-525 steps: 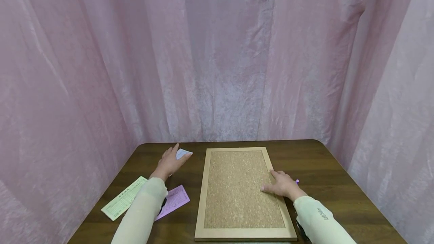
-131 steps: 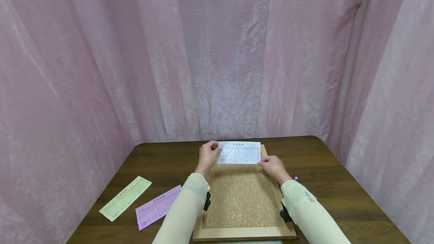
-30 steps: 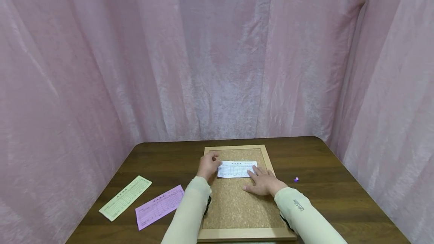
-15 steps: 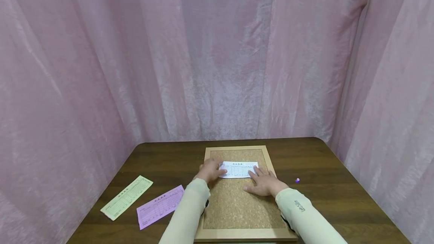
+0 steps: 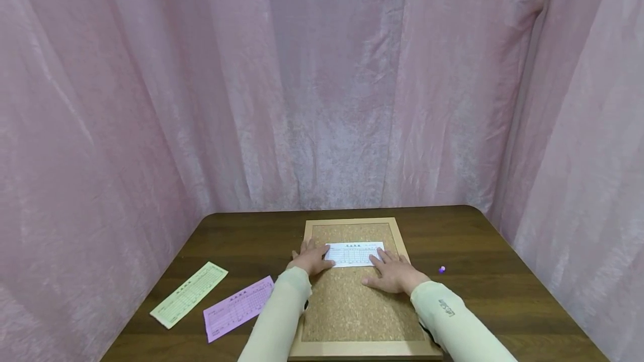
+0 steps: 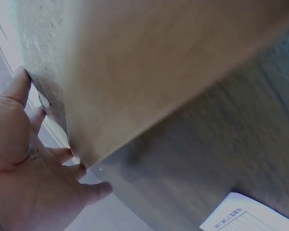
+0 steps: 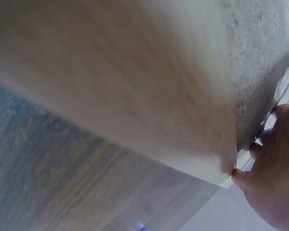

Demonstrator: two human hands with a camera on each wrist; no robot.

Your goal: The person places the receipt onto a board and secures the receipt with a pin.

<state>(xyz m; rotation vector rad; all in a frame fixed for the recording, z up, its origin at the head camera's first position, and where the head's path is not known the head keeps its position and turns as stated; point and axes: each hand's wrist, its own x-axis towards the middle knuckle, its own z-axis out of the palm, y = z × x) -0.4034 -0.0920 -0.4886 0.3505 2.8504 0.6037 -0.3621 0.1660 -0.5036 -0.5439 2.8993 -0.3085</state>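
A white printed form (image 5: 354,254) lies flat across the upper half of a cork board (image 5: 359,306) with a pale wooden frame. At the form's left end my left hand (image 5: 311,258) rests with spread fingers, thumb on the paper and the outer fingers over the frame's left side. My right hand (image 5: 394,274) lies on the board at the form's right end, its fingertips on the paper and its thumb on the cork. In the left wrist view the left fingers (image 6: 70,156) reach along the frame's edge. Neither hand grips anything.
Left of the board, a purple form (image 5: 238,309) and a green form (image 5: 189,295) lie on the dark wooden table (image 5: 483,306). A small purple push pin (image 5: 441,269) sits to the right. Pink curtains (image 5: 332,82) hang behind the table.
The white form, earlier held up by both hands, now lies lower on the cork. My left hand has let go of its pinch and spread out; the right hand has stayed put this last second.
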